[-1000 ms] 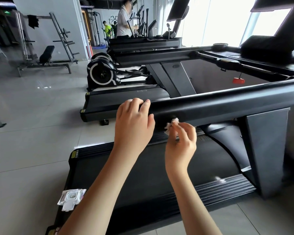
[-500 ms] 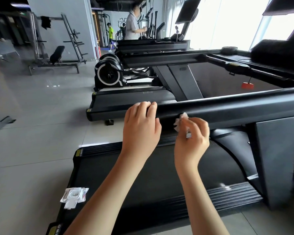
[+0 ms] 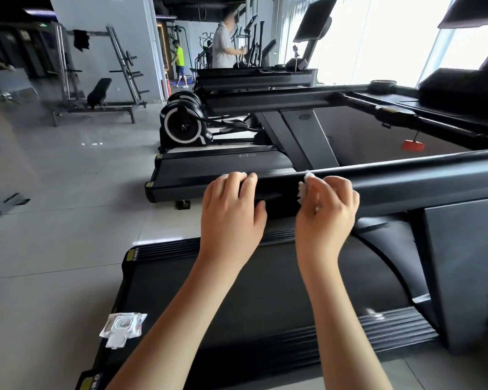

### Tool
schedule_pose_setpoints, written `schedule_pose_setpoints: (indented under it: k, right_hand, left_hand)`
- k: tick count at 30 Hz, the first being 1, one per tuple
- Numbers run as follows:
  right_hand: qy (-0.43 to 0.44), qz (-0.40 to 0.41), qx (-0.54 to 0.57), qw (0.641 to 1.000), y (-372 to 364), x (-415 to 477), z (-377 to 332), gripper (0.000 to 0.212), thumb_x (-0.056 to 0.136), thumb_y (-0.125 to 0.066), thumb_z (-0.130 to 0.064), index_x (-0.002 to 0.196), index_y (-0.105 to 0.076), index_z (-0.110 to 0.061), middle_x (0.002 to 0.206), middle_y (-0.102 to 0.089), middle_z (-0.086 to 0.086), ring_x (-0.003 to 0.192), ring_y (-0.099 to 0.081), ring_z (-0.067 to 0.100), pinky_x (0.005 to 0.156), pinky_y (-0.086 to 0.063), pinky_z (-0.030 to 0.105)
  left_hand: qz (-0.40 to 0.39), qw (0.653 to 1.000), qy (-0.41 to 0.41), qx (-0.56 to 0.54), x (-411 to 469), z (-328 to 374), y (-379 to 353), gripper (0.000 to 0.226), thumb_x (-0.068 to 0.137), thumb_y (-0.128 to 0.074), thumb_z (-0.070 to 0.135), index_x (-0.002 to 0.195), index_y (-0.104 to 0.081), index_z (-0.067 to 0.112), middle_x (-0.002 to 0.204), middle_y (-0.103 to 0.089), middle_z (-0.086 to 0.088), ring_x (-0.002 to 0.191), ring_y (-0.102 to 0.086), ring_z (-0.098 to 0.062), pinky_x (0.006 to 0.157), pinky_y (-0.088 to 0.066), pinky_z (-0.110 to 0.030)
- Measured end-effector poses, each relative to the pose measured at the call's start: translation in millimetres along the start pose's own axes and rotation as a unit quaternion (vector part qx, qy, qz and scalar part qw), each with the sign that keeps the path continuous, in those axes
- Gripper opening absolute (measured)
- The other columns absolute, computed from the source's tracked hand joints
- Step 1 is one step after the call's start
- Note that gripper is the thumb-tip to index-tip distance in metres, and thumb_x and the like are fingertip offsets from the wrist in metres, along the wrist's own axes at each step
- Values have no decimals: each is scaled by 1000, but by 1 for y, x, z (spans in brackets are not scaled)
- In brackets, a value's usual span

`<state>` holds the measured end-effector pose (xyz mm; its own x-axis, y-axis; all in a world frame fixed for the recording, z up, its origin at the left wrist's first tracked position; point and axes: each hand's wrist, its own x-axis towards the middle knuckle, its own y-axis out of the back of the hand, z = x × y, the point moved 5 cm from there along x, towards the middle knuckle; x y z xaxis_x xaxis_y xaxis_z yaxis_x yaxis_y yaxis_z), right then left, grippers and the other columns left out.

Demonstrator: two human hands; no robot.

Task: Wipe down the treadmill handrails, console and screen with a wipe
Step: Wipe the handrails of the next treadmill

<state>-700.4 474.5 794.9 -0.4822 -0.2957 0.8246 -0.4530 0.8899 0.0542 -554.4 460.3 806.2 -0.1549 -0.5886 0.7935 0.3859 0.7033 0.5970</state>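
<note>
Wipe (image 3: 303, 190): small wad, pinched in right hand (image 3: 326, 215) against handrail (image 3: 420, 178). Left hand (image 3: 231, 218) curls over the rail end. Risks: wad slips out; stretch under left hand gets missed.

My left hand (image 3: 231, 218) curls its fingers (image 3: 238, 180) over the end of the black handrail (image 3: 406, 181). Just beside it, my right hand (image 3: 326, 215) pinches a crumpled white wipe (image 3: 303, 190) against the rail. Below my arms lies the treadmill belt (image 3: 265, 291), with a wipe packet (image 3: 123, 327) at its left edge.
</note>
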Motion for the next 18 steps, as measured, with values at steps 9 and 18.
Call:
schedule_pose_setpoints:
  k: [9,18]
  right_hand:
    - [54,-54,-29,997,-2,33,-2,26,83,-56,-19,68,-73,-8,75,-61,7,72,-52,33,58,-22,19]
    - [54,-59,-21,997,2,8,1,15,85,-66,-10,96,-77,-9,85,-60,10,76,-49,29,66,-29,17]
  left_hand:
    - [0,1000,4,18,-1,4,1,45,83,-44,26,115,-64,2,106,-62,-12,100,-57,-32,92,-43,-41]
    - [-11,999,15,43,-4,9,0,48,82,-41,28,118,-60,1,111,-60,-14,105,-54,-33,96,-38,-39]
